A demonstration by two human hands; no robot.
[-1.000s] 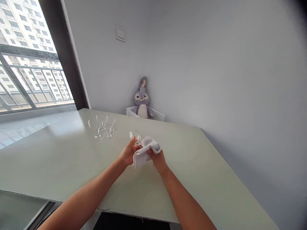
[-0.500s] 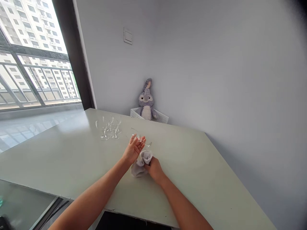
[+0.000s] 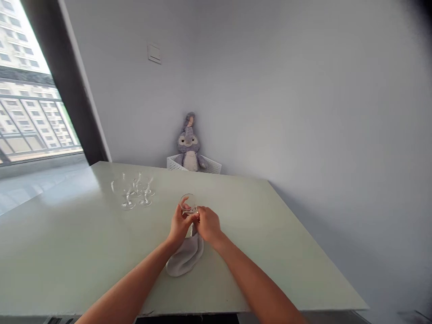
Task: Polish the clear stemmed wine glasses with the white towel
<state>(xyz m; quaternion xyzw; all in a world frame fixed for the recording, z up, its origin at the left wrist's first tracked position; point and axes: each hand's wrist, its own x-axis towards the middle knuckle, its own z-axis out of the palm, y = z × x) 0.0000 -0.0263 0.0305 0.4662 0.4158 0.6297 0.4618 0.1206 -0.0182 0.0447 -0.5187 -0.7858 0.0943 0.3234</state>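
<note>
My left hand (image 3: 180,225) is closed around a clear stemmed glass (image 3: 188,202), whose round edge shows above the fingers. Close beside it, my right hand (image 3: 207,223) is closed on a light grey cloth (image 3: 185,257) and presses against the glass. The cloth hangs below both hands, toward the tabletop. Fingers hide the rest of the glass. Farther off to the left, several clear stemmed glasses (image 3: 128,205) stand upright in a group.
The pale green table (image 3: 256,252) spreads around my arms. At its far edge, a white perforated basket (image 3: 214,167) holds a purple plush rabbit (image 3: 189,141) against the wall. A window with a railing (image 3: 30,117) is at the left.
My left fingers, spread out before, have curled around the glass. My right hand has come up against it, and the cloth now hangs down. The view has swung to the right.
</note>
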